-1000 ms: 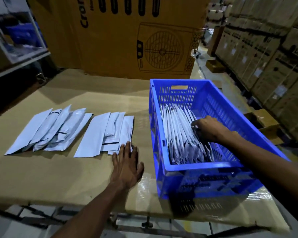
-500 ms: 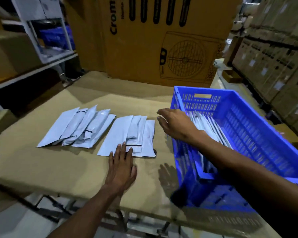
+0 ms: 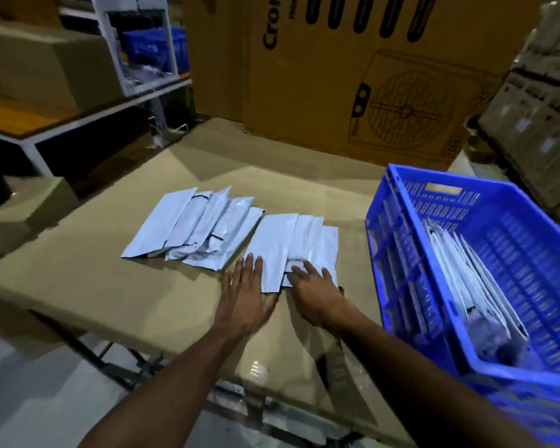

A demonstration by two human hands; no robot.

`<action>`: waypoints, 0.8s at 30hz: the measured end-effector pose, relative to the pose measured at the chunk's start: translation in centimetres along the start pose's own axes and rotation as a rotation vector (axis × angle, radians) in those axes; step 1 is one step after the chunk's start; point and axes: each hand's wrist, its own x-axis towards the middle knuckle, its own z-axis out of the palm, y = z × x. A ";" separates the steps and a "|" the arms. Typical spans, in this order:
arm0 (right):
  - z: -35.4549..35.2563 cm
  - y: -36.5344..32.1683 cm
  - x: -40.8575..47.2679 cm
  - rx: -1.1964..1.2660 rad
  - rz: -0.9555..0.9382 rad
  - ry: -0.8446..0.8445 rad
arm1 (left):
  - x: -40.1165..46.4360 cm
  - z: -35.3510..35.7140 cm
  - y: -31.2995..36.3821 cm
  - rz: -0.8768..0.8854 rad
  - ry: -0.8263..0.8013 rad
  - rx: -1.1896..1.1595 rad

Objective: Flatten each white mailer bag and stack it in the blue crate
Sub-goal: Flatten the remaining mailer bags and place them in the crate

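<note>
Two fans of white mailer bags lie on the cardboard-covered table. The left fan holds several overlapping bags. The right fan has three bags. My left hand lies flat on the table, its fingertips on the near edge of the right fan's leftmost bag. My right hand rests with straight fingers on the near end of the middle bag. The blue crate stands at the right with several flattened mailers stacked on edge inside.
A large brown carton with a fan drawing stands behind the table. A white shelf frame with boxes is at the back left. Stacked cartons line the right side. A small box sits left of the table.
My right hand left the crate, crossed to the left and came down on the right fan of bags. My left hand slid forward onto the same fan. The view turned left.
</note>
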 end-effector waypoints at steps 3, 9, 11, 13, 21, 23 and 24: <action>2.4 -0.2 -0.5 0.053 0.042 -0.058 | 1.1 0.3 -1.1 0.069 -0.023 0.039; 1.9 0.6 -0.4 0.044 0.059 0.003 | 0.6 0.4 -2.9 0.161 -0.037 0.021; 1.6 0.5 -0.6 0.077 0.035 0.187 | -0.3 -0.1 -4.4 0.181 -0.029 -0.049; 1.5 -0.1 -0.6 0.065 0.023 0.326 | -1.7 -0.9 -6.1 0.216 -0.043 -0.089; 1.2 -3.6 1.9 -0.177 -0.246 0.365 | -5.2 -3.3 -9.9 0.463 -0.010 -0.235; 1.0 -4.2 2.0 -0.190 -0.279 0.361 | -5.5 -3.4 -10.6 0.475 0.002 -0.259; 0.9 -4.5 1.8 -0.192 -0.297 0.361 | -5.6 -3.5 -11.0 0.462 0.011 -0.280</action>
